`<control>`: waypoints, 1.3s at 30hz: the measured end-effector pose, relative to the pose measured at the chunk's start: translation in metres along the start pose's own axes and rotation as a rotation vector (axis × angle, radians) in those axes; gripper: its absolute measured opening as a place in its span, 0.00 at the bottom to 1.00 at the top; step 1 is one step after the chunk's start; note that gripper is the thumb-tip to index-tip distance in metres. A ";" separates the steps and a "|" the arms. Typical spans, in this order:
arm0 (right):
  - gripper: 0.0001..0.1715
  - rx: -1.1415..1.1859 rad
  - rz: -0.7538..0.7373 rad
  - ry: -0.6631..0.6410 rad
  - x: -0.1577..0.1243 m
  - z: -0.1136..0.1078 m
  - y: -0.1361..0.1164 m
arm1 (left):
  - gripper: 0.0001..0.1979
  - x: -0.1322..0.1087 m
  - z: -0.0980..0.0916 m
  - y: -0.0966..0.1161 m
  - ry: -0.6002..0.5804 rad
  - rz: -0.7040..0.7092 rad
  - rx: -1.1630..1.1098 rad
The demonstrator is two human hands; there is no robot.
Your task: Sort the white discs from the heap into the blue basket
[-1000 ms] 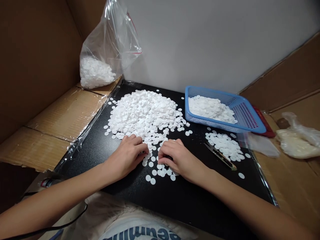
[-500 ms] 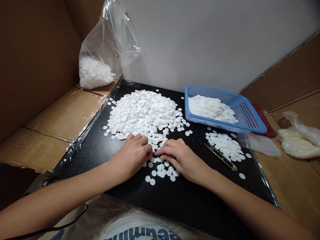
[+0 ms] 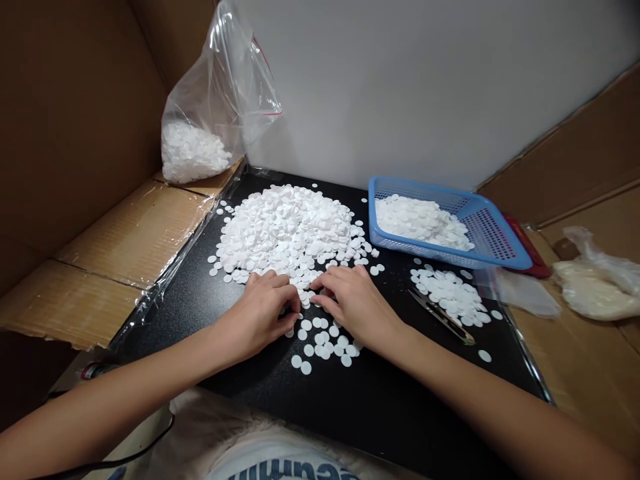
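Observation:
A large heap of white discs (image 3: 287,223) lies on the black table (image 3: 190,307). At the heap's near edge, my left hand (image 3: 265,310) has its fingers curled in and pressed together; whatever they hold is hidden. My right hand (image 3: 353,300) faces it across a narrow gap, thumb and forefinger apart, fingertips at the loose discs, with nothing visible gripped. Scattered discs (image 3: 325,343) lie flat on the table between and just below both hands. Further right is a smaller group of discs (image 3: 453,293), with metal thread snips (image 3: 440,317) beside it.
A blue basket (image 3: 450,253) with white discs stands at the back right. A clear bag of discs (image 3: 193,153) rests on cardboard (image 3: 125,233) at the back left. Another plastic bag (image 3: 595,287) lies at the far right. A grey wall (image 3: 390,87) rises behind.
The thumb and forefinger of my right hand have spread apart. My left hand has shifted slightly left, and the gap between the hands is a little wider.

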State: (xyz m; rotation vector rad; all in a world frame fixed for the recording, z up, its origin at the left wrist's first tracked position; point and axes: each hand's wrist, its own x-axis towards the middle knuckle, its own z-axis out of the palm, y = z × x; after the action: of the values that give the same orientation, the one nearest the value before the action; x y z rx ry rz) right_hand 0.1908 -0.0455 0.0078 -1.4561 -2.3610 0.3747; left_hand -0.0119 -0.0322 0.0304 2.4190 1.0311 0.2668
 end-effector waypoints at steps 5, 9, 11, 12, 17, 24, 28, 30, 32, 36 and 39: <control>0.07 0.113 0.062 -0.046 0.006 -0.004 0.001 | 0.04 -0.011 -0.001 0.001 0.019 -0.024 -0.035; 0.08 0.128 0.017 -0.049 0.001 -0.007 -0.003 | 0.04 -0.019 0.008 0.000 0.063 0.070 0.050; 0.08 0.110 -0.034 -0.070 -0.006 -0.010 -0.006 | 0.05 -0.023 0.014 -0.003 0.100 0.195 0.165; 0.08 0.103 -0.053 -0.089 -0.010 -0.011 -0.008 | 0.06 -0.026 0.017 -0.005 0.109 0.252 0.214; 0.05 0.150 -0.066 -0.131 -0.029 -0.018 -0.005 | 0.07 -0.035 0.013 -0.016 0.065 0.308 0.184; 0.13 0.159 -0.129 0.096 -0.041 -0.009 0.007 | 0.08 -0.040 -0.001 -0.028 0.156 0.132 -0.018; 0.09 0.113 -0.210 0.107 -0.030 0.001 0.000 | 0.09 -0.035 0.005 -0.027 0.159 0.113 -0.010; 0.06 0.089 -0.211 0.100 -0.021 0.005 -0.004 | 0.08 -0.033 0.009 -0.025 0.168 0.115 0.001; 0.03 0.081 -0.193 0.097 -0.012 0.008 -0.004 | 0.07 -0.032 0.013 -0.024 0.177 0.116 0.018; 0.03 0.076 -0.149 0.096 0.003 0.009 0.001 | 0.09 -0.037 0.017 -0.024 0.179 0.139 0.040; 0.03 0.079 -0.143 0.106 0.007 0.008 0.005 | 0.11 -0.039 0.018 -0.025 0.185 0.149 0.025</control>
State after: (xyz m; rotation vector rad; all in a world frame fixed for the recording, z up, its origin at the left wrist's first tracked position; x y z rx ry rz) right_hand 0.1884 -0.0371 -0.0002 -1.2331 -2.3212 0.3404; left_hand -0.0484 -0.0524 0.0025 2.5347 0.9359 0.5410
